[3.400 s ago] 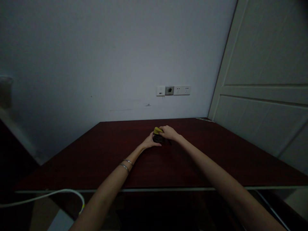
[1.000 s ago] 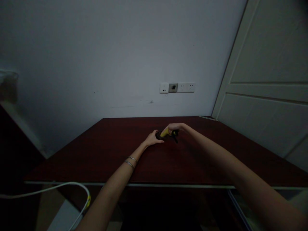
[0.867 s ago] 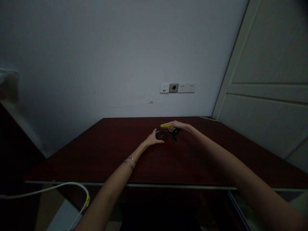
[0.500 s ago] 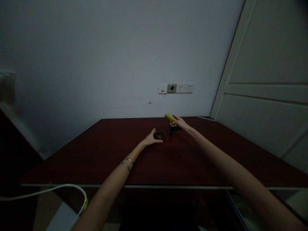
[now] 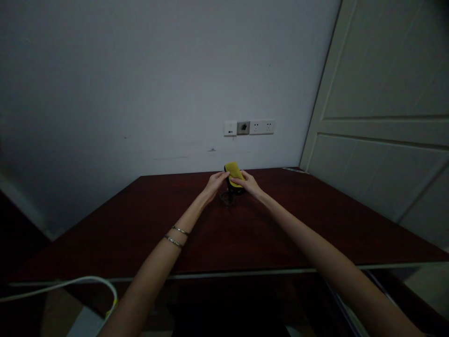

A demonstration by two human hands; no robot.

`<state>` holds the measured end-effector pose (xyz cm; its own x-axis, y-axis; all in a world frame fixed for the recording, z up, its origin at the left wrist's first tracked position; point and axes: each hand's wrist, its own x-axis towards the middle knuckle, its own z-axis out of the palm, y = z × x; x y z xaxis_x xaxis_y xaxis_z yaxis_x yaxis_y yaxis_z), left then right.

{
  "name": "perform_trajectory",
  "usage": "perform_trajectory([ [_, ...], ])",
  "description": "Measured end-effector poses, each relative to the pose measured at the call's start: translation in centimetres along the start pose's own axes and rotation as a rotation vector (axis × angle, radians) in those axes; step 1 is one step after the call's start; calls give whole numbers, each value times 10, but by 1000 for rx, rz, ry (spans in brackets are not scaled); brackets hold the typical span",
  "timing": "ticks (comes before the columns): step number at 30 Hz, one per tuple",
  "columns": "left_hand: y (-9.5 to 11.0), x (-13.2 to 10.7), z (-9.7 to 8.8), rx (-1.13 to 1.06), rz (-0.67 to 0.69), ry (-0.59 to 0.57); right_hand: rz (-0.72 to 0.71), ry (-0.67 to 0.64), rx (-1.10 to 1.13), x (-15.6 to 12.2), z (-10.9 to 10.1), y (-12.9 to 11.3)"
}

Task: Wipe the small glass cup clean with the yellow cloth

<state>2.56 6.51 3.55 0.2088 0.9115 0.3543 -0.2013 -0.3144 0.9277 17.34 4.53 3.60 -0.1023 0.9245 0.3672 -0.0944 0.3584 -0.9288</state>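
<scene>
White cable (image 5: 93,278) loops through the lower left, sockets (image 5: 262,127) on the wall (image 5: 175,93) above centre, panelled door (image 5: 386,84) on the right. Mid-frame there's a round see-through dish (image 5: 223,200) on the dark-red counter (image 5: 228,243), partly blocked by a floppy yellow-and-black cloth (image 5: 234,171), so can't tell what's in it. Left hand (image 5: 213,184) and right hand (image 5: 250,184) are both pinching that cloth, just above the dish.

From my remote seat I see a dark red worktop (image 5: 168,220) with a pale front edge (image 5: 245,273). Directly on it, toward the back, I make out a small, round, see-through dish (image 5: 223,200); a pale strip (image 5: 296,170) shows at its far right corner.
</scene>
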Motion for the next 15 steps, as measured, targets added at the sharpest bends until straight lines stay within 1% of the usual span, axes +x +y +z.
perform_trajectory([
  [1,3,-2,5,-27,-20,-27,-19,-3,-14,-1,2,0],
  [2,5,-4,9,-52,-26,-24,-32,-11,-23,-2,4,0],
  [4,8,-5,12,-68,-6,40,-28,-47,-43,-4,3,0],
  [6,13,-2,8,-29,48,107,23,-109,-111,-6,-4,1],
  [7,17,1,3,15,79,120,48,-129,-173,-8,-8,4],
  [8,22,4,-3,73,114,127,65,-131,-248,-9,-13,7],
  [9,28,9,-10,157,136,115,55,-102,-333,-11,-18,12],
  [10,34,13,-17,272,146,79,12,-54,-433,-13,-23,18],
  [11,40,18,-25,422,145,-7,-33,-43,-512,-15,-27,26],
  [13,51,26,-37,773,150,-241,-78,-108,-565,-18,-30,43],
  [15,57,31,-42,1052,140,-392,-56,-169,-534,-20,-27,60],
])
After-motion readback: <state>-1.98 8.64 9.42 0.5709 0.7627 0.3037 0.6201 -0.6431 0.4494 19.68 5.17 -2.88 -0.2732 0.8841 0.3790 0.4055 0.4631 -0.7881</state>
